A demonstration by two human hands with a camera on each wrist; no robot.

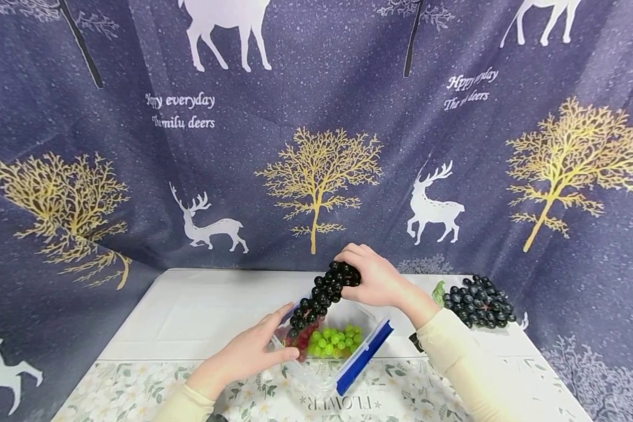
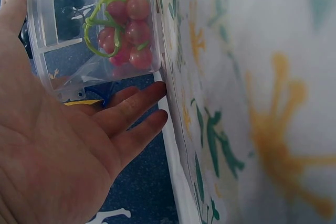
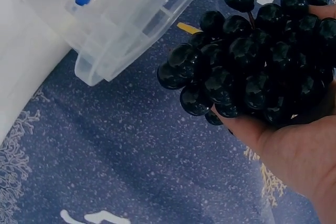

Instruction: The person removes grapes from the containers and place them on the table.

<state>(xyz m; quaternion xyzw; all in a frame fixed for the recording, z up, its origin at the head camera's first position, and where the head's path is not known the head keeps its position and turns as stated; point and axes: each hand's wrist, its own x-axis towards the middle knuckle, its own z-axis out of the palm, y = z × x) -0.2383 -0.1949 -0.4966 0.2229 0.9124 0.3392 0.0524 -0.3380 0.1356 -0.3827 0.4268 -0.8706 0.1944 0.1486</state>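
Observation:
A clear plastic storage box with blue clip flaps holds a bunch of green grapes and a bunch of red grapes. Over the box, my right hand grips the upper end of a long bunch of black grapes. Its lower end slants down to the left, above the red grapes. At the box's left side, my left hand rests with fingers extended and spread, thumb at the near rim. In the left wrist view its lower fingers lie straight beside the box wall.
Another bunch of dark grapes with a green leaf lies at the table's right. A floral cloth covers the near part of the white table. Behind it hangs a dark blue curtain printed with deer and trees.

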